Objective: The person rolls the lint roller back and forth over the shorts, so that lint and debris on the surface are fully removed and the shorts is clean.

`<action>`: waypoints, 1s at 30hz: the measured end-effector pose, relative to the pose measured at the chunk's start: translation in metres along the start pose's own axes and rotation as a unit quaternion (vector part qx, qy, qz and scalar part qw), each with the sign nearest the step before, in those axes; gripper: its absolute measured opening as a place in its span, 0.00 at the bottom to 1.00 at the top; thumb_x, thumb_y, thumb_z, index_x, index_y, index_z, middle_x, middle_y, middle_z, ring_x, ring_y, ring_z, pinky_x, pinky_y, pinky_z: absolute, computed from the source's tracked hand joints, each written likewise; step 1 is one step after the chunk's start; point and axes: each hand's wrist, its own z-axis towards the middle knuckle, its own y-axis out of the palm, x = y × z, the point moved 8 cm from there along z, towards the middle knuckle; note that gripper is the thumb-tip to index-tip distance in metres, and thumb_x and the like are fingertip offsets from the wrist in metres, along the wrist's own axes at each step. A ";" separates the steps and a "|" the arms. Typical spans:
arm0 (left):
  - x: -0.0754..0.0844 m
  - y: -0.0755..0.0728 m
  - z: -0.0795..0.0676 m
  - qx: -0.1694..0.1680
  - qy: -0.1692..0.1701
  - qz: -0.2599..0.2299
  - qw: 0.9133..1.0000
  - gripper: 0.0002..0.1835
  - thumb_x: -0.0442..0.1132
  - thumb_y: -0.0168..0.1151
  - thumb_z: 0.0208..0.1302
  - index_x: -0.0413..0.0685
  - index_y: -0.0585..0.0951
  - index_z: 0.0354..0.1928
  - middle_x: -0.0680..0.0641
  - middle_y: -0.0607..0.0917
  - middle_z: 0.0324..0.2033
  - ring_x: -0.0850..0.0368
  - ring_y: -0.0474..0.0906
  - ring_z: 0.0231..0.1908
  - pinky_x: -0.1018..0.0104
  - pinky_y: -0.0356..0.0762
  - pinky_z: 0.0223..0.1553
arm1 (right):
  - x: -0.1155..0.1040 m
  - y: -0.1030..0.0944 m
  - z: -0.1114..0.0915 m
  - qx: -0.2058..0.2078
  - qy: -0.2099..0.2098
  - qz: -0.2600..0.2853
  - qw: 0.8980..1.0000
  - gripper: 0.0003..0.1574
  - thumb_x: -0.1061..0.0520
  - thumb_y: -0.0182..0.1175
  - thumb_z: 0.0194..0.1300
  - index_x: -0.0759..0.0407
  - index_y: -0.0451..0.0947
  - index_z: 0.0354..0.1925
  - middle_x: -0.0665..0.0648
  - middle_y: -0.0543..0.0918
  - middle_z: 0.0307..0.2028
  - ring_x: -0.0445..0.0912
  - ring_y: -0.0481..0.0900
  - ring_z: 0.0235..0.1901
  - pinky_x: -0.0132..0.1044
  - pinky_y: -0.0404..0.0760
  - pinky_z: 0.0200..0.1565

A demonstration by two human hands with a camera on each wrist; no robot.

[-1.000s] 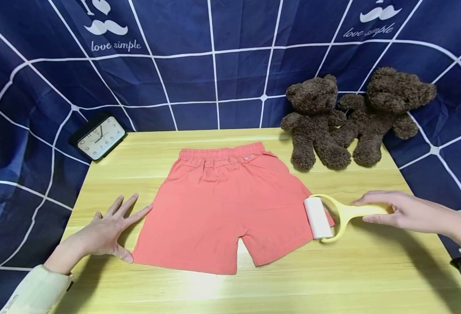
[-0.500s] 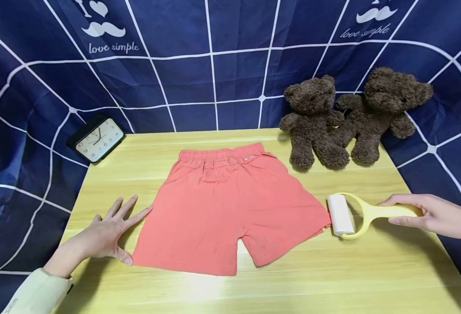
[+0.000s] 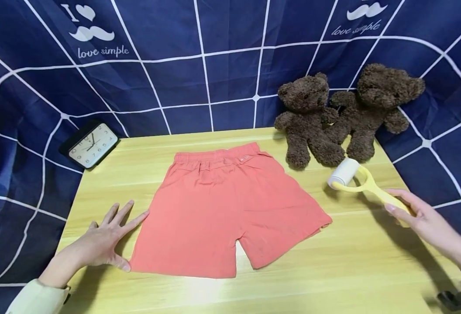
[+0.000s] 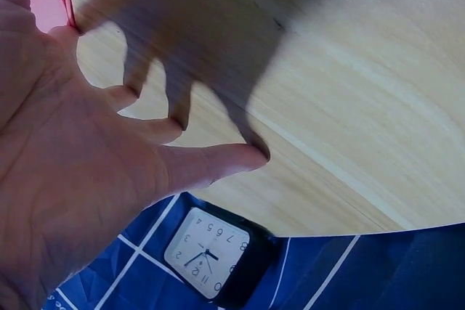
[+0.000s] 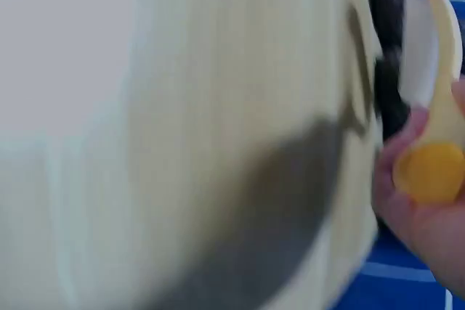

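Observation:
Coral-red shorts (image 3: 203,209) lie flat on the wooden table, waistband toward the back and the right leg spread outward. My left hand (image 3: 101,240) rests at their left edge, fingers spread, with index fingertip and thumb tip right at the fabric; the left wrist view shows the palm (image 4: 87,143) and extended fingers. My right hand (image 3: 419,218) grips the yellow handle of a lint roller (image 3: 368,183) with a white cylinder, held above the table to the right of the shorts. In the right wrist view the lint roller's handle end (image 5: 430,172) shows within the curled fingers.
Two dark brown teddy bears (image 3: 305,117) sit at the table's back right, close behind the roller. A black-framed clock (image 3: 93,146) stands at the back left corner. Navy checked cloth (image 3: 175,83) hangs behind and beside the wooden table (image 3: 293,288).
The lint roller has moved right off the shorts' right leg, then up and back toward the bears, its head now tilted. The left hand has stayed by the left edge.

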 end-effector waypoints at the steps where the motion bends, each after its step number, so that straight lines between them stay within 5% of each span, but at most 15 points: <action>1: 0.000 0.000 0.000 0.000 0.001 0.000 1.000 0.79 0.75 0.80 0.32 0.76 0.48 0.89 0.29 0.47 0.83 0.13 0.48 0.76 0.06 0.65 0.46 | -0.002 0.008 -0.001 0.014 0.004 0.017 1.000 0.32 0.73 0.56 0.79 0.49 0.76 0.72 0.48 0.80 0.40 0.41 0.76 0.33 0.35 0.72 0.30; 5: 0.001 0.001 0.001 0.003 0.006 -0.003 1.000 0.78 0.76 0.80 0.33 0.76 0.49 0.89 0.30 0.47 0.83 0.13 0.48 0.76 0.07 0.65 0.46 | -0.010 0.043 -0.007 0.074 0.026 0.142 0.987 0.34 0.74 0.55 0.79 0.46 0.76 0.72 0.42 0.85 0.47 0.35 0.80 0.41 0.27 0.75 0.37; 8: 0.001 0.001 0.001 0.005 0.005 0.001 1.000 0.78 0.76 0.81 0.32 0.75 0.49 0.89 0.29 0.47 0.83 0.13 0.49 0.76 0.07 0.66 0.45 | -0.016 0.068 -0.012 0.113 0.058 0.255 0.959 0.30 0.73 0.55 0.81 0.47 0.77 0.69 0.45 0.87 0.48 0.34 0.82 0.46 0.24 0.77 0.43; 10: 0.001 0.002 0.000 0.003 0.002 0.001 1.000 0.78 0.75 0.81 0.32 0.75 0.49 0.89 0.29 0.47 0.83 0.13 0.49 0.76 0.07 0.66 0.45 | -0.020 0.081 -0.015 0.137 0.084 0.283 0.946 0.27 0.70 0.57 0.81 0.44 0.77 0.67 0.45 0.87 0.45 0.35 0.83 0.45 0.24 0.76 0.43; 13: -0.001 0.002 -0.001 0.003 -0.001 0.002 1.000 0.79 0.75 0.81 0.32 0.75 0.49 0.89 0.29 0.47 0.83 0.13 0.49 0.76 0.07 0.66 0.46 | -0.026 0.093 -0.020 0.164 0.117 0.212 0.956 0.27 0.66 0.59 0.82 0.42 0.75 0.69 0.41 0.84 0.42 0.35 0.79 0.41 0.26 0.75 0.38; 17: -0.001 0.001 -0.001 0.004 0.000 0.001 1.000 0.79 0.74 0.82 0.32 0.76 0.48 0.89 0.29 0.47 0.83 0.13 0.49 0.76 0.07 0.66 0.46 | -0.033 0.099 -0.020 0.181 0.141 0.078 0.970 0.29 0.62 0.60 0.83 0.53 0.69 0.76 0.41 0.77 0.41 0.36 0.73 0.36 0.28 0.73 0.32; 21: -0.001 -0.001 -0.002 0.007 0.002 0.004 1.000 0.79 0.75 0.81 0.32 0.76 0.47 0.89 0.29 0.48 0.83 0.13 0.49 0.75 0.08 0.67 0.45 | -0.032 0.105 -0.017 0.178 0.159 0.061 0.969 0.33 0.61 0.58 0.84 0.67 0.61 0.78 0.44 0.75 0.42 0.36 0.72 0.37 0.28 0.73 0.35; 27: -0.001 -0.003 -0.002 0.009 0.004 0.006 1.000 0.79 0.75 0.81 0.32 0.75 0.48 0.89 0.29 0.48 0.83 0.12 0.49 0.75 0.08 0.68 0.44 | -0.028 0.111 -0.015 0.168 0.174 0.043 0.969 0.36 0.61 0.58 0.84 0.70 0.59 0.80 0.43 0.75 0.47 0.32 0.71 0.43 0.24 0.73 0.41; 30: -0.002 -0.004 -0.002 0.009 0.004 0.011 1.000 0.79 0.75 0.80 0.32 0.76 0.47 0.89 0.28 0.48 0.83 0.12 0.49 0.75 0.08 0.68 0.44 | -0.029 0.111 -0.013 0.163 0.171 0.027 0.971 0.35 0.60 0.58 0.84 0.70 0.60 0.80 0.51 0.76 0.52 0.32 0.69 0.45 0.23 0.70 0.43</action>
